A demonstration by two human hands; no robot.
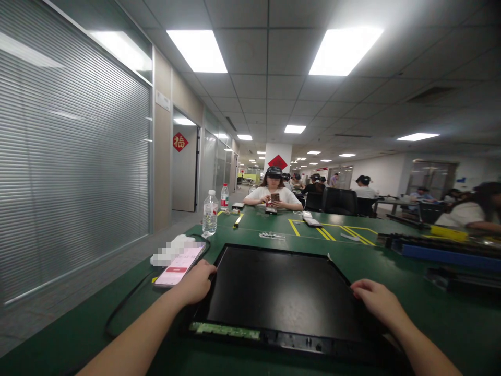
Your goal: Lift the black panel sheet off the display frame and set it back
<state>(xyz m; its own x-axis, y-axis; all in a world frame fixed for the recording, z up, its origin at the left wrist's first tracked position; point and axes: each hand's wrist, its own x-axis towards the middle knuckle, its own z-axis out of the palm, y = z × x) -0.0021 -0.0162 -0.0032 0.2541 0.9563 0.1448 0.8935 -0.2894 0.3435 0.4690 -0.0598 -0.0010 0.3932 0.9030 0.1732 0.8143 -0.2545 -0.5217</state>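
A large black flat panel lies on the green table in front of me, with a green circuit strip showing along its near left edge. My left hand grips the panel's left edge. My right hand rests on its right edge, fingers curled over the side.
A phone with a pink screen lies left of the panel, beside a black cable. Two water bottles stand farther back. Blue and black trays sit at right. A person sits across the table; others work behind.
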